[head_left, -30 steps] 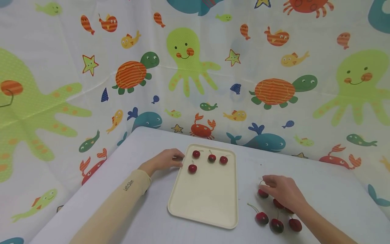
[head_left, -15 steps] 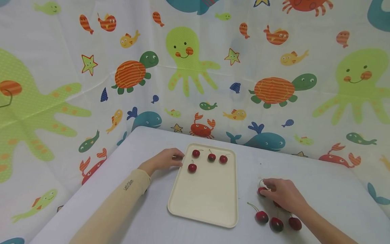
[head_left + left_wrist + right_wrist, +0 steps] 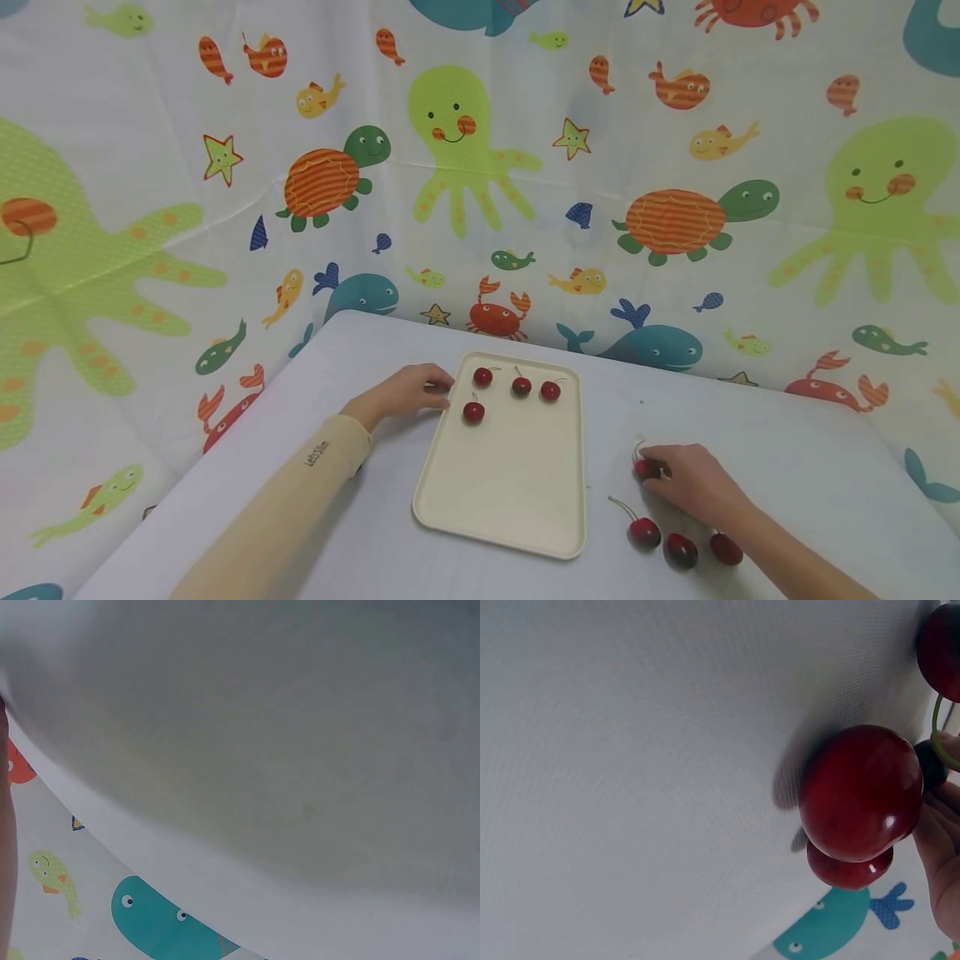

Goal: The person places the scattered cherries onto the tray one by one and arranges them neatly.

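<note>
Beige fabric covers the arm behind the left hand (image 3: pixel 408 390), thumb and fingers parted at the left rim of the cream rectangular tray (image 3: pixel 517 483), likely steadying it. Four glossy red cherries (image 3: pixel 521 386) lie on the tray. To its right, the right hand (image 3: pixel 696 479) pinches a stemmed dark-red cherry (image 3: pixel 642 471), apparently for secure grip; its fingers sit lower than half a second ago.

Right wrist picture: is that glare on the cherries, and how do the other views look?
Right wrist: yes, small bright highlights on the nearest cherry, its soft shadow on the white tabletop; head: the cream tray looks evenly lit, without strong glare; left wrist: dim grey shading over most of the tabletop, whose edge looks bowed, perhaps by the lens.
</note>
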Available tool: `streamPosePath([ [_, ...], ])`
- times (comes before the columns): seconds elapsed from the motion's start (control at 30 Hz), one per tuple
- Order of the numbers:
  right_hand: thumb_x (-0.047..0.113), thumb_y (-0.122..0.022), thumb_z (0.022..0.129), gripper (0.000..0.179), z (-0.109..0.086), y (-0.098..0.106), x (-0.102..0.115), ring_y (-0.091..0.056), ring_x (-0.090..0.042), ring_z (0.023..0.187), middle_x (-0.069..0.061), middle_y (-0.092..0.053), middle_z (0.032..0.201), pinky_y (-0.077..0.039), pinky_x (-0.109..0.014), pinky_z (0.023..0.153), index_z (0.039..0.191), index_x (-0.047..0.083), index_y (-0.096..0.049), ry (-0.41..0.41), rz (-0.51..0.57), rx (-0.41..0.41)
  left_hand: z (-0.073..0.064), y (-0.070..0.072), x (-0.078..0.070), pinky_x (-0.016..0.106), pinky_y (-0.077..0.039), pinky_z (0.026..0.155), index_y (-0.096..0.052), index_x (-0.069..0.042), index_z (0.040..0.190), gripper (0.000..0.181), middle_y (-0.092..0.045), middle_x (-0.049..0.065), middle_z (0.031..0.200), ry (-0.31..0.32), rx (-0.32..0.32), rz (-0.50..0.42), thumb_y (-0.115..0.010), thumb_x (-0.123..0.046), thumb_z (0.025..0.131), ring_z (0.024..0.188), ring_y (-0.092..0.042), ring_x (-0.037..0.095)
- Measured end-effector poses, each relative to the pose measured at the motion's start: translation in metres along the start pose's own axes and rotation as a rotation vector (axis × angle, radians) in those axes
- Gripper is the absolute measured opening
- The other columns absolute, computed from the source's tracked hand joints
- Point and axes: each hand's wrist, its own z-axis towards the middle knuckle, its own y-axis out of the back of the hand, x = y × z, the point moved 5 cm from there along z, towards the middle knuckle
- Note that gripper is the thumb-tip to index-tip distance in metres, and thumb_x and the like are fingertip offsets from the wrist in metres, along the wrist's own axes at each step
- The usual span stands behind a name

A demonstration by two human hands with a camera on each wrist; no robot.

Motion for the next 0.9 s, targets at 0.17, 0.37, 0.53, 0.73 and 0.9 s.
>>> streamPosePath([
  [0.17,0.017,-0.076,0.073,0.040,0.001,0.001,0.001,-0.055,-0.013,0.075,-0.003,-0.068,0.091,-0.056,-0.032,0.072,0.111,0.007,-0.066,-0.001,-0.009,-0.039,0.001,0.000,0.000,0.038,-0.044,0.101,-0.060,-0.019,0.119,0.041,-0.060,-0.003,0.119,-0.003,-0.002,0.004,-0.070,-0.027,0.081,0.117,-0.051,0.017],
  [0.37,0.023,-0.075,0.075,0.042,0.005,0.008,0.004,-0.050,-0.011,0.069,0.000,-0.068,0.088,-0.046,-0.018,0.056,0.113,0.009,-0.065,0.000,0.007,-0.103,0.000,-0.001,0.000,0.038,-0.044,0.101,-0.059,-0.019,0.119,0.040,-0.060,-0.002,0.119,0.002,-0.003,0.008,-0.070,-0.027,0.081,0.117,-0.051,0.017],
  [0.53,0.025,-0.076,0.074,0.043,0.009,0.012,0.011,-0.057,-0.012,0.076,-0.004,-0.070,0.094,-0.054,-0.024,0.065,0.114,0.009,-0.066,0.007,0.044,-0.143,0.000,0.000,-0.002,0.038,-0.044,0.101,-0.059,-0.017,0.120,0.041,-0.060,-0.002,0.120,-0.007,0.002,0.023,-0.070,-0.026,0.081,0.117,-0.051,0.018],
  [0.73,0.023,-0.076,0.074,0.042,0.019,0.015,0.024,-0.064,-0.019,0.085,-0.007,-0.070,0.097,-0.057,-0.034,0.075,0.113,0.008,-0.066,0.057,0.075,-0.188,0.001,0.000,-0.003,0.038,-0.043,0.101,-0.059,-0.016,0.120,0.041,-0.060,-0.001,0.120,-0.023,0.000,0.027,-0.070,-0.026,0.081,0.117,-0.052,0.018],
  [0.9,0.022,-0.076,0.075,0.041,0.029,0.019,0.036,-0.065,-0.019,0.087,-0.006,-0.071,0.097,-0.057,-0.033,0.075,0.112,0.008,-0.066,0.101,0.113,-0.221,0.001,0.000,-0.002,0.037,-0.044,0.100,-0.060,-0.017,0.119,0.041,-0.060,-0.002,0.118,-0.016,-0.005,0.029,-0.071,-0.026,0.080,0.116,-0.052,0.017],
])
